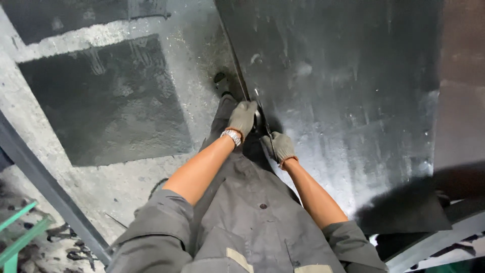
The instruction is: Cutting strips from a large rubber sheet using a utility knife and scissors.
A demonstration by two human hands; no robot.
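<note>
Head view — right hand (281, 147) gloved, clenched on the shears (262, 124); left hand (242, 117) closed over them too, at the dark metal sheet (343, 91) edge. Risk: blades slipping along that edge toward the boot (221, 81) beyond.

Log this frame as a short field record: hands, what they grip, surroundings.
view: head camera looking down at a standing person
left hand: grey knit glove, wristwatch at the wrist, closed on the edge of the dark sheet
right hand: grey knit glove, closed on the same edge, lower down
dark sheet: large, black, glossy, streaked, at the person's right
tool: something thin and metallic between the hands; kind unclear
clothing: grey work overalls, sleeves rolled up
floor: pale concrete with dark rectangular patches
lower left: green frame
</note>
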